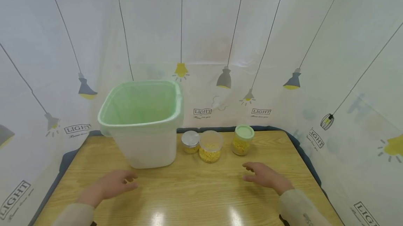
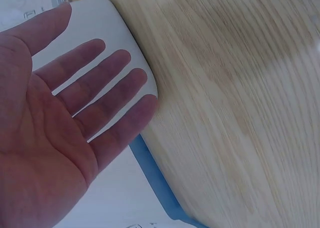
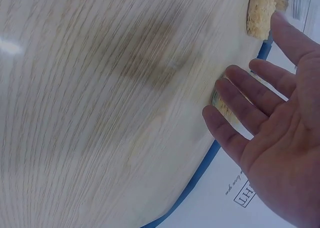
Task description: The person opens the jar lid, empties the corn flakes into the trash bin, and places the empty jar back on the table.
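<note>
My left hand (image 1: 114, 184) hovers over the table in front of a white bin with a green rim (image 1: 148, 149); in the left wrist view its fingers are spread and hold nothing. On the other side my right hand (image 1: 263, 175) is held above the wood, fingers extended, also holding nothing. Beyond it stands a jar with a green lid (image 1: 244, 133), partly filled with yellow bits. To that jar's left are a clear tub of yellow bits (image 1: 210, 152) and a small jar with a silver lid (image 1: 190, 138). Neither hand touches any of them.
The wooden table (image 1: 195, 194) has a dark blue edging (image 1: 302, 156) along its back and sides. White sheeting (image 1: 207, 26) printed with hanging lamps encloses it behind and at both sides. The tall bin takes up the back left.
</note>
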`<state>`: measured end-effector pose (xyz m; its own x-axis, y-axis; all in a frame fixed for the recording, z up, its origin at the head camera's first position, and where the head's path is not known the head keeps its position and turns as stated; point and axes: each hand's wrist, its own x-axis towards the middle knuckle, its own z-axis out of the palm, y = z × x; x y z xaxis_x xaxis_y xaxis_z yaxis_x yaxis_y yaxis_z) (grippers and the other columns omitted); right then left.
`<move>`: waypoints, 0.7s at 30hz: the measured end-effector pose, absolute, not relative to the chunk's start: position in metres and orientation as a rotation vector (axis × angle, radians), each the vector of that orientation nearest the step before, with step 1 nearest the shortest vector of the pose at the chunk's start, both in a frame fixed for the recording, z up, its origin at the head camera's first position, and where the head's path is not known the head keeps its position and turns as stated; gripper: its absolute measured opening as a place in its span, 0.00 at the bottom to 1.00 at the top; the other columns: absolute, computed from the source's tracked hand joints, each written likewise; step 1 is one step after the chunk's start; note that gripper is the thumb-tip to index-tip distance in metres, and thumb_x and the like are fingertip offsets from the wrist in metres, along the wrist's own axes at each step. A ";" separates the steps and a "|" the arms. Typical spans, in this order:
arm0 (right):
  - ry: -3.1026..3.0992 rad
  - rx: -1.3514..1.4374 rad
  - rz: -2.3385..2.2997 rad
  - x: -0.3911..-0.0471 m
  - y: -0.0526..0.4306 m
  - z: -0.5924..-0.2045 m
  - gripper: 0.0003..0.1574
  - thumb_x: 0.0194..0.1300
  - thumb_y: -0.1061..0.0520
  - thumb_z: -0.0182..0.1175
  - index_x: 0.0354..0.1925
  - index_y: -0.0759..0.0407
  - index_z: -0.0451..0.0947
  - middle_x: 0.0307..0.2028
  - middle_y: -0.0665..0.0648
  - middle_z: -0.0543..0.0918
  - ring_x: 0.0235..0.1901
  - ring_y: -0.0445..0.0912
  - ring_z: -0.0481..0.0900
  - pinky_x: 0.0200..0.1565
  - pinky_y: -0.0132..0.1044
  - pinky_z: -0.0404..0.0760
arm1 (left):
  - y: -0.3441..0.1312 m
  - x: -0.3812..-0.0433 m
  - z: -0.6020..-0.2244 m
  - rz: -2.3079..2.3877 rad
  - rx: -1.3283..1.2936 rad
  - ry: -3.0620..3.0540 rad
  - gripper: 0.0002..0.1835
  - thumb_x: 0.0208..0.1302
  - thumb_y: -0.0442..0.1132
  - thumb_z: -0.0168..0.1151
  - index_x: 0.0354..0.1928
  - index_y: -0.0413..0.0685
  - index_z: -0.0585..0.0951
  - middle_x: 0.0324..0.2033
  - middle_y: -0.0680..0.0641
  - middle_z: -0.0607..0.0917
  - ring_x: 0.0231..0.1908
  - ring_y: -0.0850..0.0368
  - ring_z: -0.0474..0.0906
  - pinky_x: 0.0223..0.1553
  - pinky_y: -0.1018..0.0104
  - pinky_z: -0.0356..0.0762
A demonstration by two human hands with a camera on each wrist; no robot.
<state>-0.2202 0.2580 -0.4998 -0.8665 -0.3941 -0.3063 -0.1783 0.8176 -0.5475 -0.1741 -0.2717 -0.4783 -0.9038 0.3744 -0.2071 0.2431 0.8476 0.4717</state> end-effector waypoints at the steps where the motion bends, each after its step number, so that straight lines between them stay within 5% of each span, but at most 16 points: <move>1: 2.592 -0.432 -0.727 -0.220 0.255 -0.501 0.38 0.66 0.44 0.61 0.65 0.65 0.69 0.59 0.68 0.77 0.58 0.61 0.76 0.59 0.61 0.74 | -0.269 -0.174 -0.479 0.649 0.487 2.736 0.26 0.63 0.58 0.61 0.52 0.45 0.81 0.44 0.45 0.87 0.44 0.48 0.82 0.47 0.47 0.80; 21: 2.540 -0.697 -0.770 -0.224 0.140 -0.503 0.35 0.69 0.44 0.58 0.65 0.63 0.69 0.58 0.61 0.80 0.57 0.56 0.79 0.59 0.53 0.78 | -0.217 -0.186 -0.493 0.764 0.698 2.672 0.23 0.64 0.53 0.62 0.51 0.43 0.82 0.43 0.44 0.88 0.42 0.47 0.84 0.43 0.50 0.83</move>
<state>-0.2241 0.1404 -0.5033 -0.7982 -0.5602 -0.2214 -0.3429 0.7247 -0.5976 -0.1855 -0.2172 -0.4932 -0.8459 0.5180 -0.1267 0.3727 0.7442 0.5543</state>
